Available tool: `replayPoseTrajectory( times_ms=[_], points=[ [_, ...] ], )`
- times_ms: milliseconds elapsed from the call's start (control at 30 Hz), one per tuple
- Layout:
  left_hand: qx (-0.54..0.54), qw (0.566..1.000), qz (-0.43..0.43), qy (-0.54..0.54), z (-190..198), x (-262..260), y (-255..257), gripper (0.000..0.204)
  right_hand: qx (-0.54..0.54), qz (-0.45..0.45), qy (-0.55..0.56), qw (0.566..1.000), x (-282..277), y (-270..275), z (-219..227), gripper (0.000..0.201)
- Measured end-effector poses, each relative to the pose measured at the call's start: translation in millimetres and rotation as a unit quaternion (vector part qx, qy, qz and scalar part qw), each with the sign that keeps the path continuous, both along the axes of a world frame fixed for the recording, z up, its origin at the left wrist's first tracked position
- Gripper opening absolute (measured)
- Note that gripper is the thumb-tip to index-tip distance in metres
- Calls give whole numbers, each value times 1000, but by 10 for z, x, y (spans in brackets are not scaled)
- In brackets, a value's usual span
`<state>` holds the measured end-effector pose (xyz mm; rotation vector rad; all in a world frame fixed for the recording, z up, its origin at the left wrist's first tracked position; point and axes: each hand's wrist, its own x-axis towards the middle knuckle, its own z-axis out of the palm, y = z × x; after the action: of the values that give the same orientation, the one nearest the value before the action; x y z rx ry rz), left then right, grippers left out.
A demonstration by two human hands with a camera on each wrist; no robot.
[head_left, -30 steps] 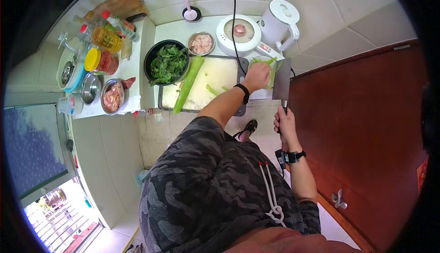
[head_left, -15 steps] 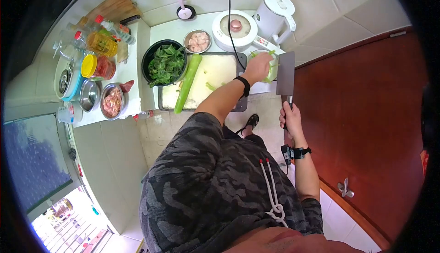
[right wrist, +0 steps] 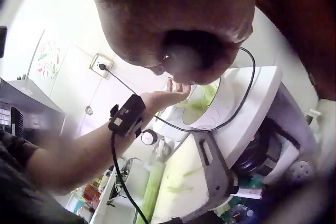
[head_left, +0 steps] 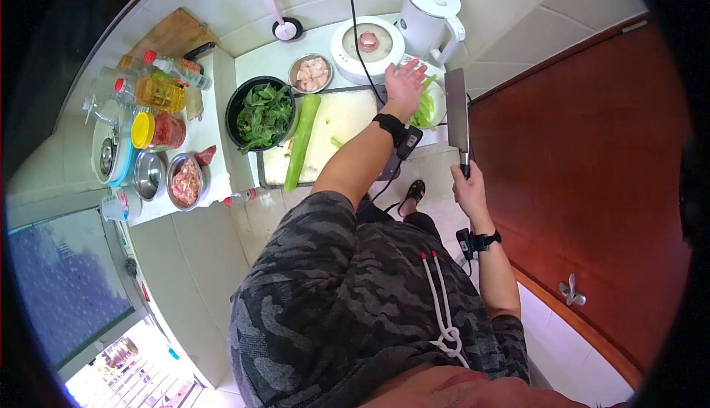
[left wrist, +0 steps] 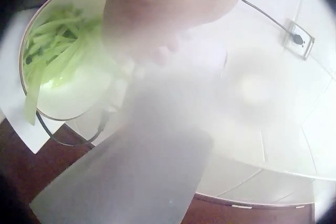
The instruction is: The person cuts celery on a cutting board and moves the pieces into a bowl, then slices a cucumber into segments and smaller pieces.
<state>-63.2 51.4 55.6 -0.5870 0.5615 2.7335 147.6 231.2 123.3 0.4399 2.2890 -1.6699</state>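
My left hand [head_left: 405, 90] is spread with nothing in its fingers, beside a white bowl [left wrist: 79, 103] of light green vegetable strips [left wrist: 58, 50]. In the left wrist view one strip hangs over the bowl's rim. My right hand [head_left: 469, 186] grips the handle of a cleaver [head_left: 457, 112], its broad blade held upward just right of the bowl. In the left wrist view the blade looks hazy and the hand covers part of the bowl. A thick green stalk [head_left: 302, 142] lies across the left part of the cutting board [head_left: 355, 112], with a few small green scraps nearby.
A black pot of leafy greens [head_left: 265, 116], a metal bowl of pale meat pieces [head_left: 311, 73], a white electric cooker [head_left: 355, 60] and a white kettle [head_left: 425, 20] stand around the board. Bottles and jars crowd the left ledge. A black cord [head_left: 357, 38] hangs over the cooker.
My left hand has come off the green strips at the bowl, opened, and drawn back to its left. The cleaver stays in my right hand, its blade now turned more edge-on to the head view.
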Motion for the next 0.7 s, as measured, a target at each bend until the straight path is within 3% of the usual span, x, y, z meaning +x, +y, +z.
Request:
replayPoseTrajectory(
  times_ms=[67, 133, 200, 233, 300, 400, 600, 700],
  points=[
    [12, 1000, -3, -7, 38, 33, -23, 66, 43, 11, 36, 998, -22, 9, -94, 28],
    [22, 1000, -6, -16, 20, 55, 10, 67, 227, 39, 196, 953, -102, -83, -127, 33],
    [-88, 996, 4, 2, -56, 53, 68, 68, 229, 39, 191, 954, -252, -176, -159, 34],
    [-92, 996, 3, 3, -170, 57, 126, 68, 234, 43, 188, 953, -331, -202, -169, 36],
    [-252, 966, 41, 30, -274, 81, 207, 71, 223, 42, 202, 953, -425, -246, -253, 37],
    [-162, 985, 45, -26, -261, 112, 232, 74, 184, 38, 178, 966, -489, -321, -271, 39],
    [-220, 975, 38, -8, -259, 268, 253, 87, 239, 44, 148, 959, -758, -490, -383, 50],
    [-204, 979, 18, -20, -281, 271, 228, 90, 254, 39, 167, 952, -850, -542, -500, 42]
  ],
)
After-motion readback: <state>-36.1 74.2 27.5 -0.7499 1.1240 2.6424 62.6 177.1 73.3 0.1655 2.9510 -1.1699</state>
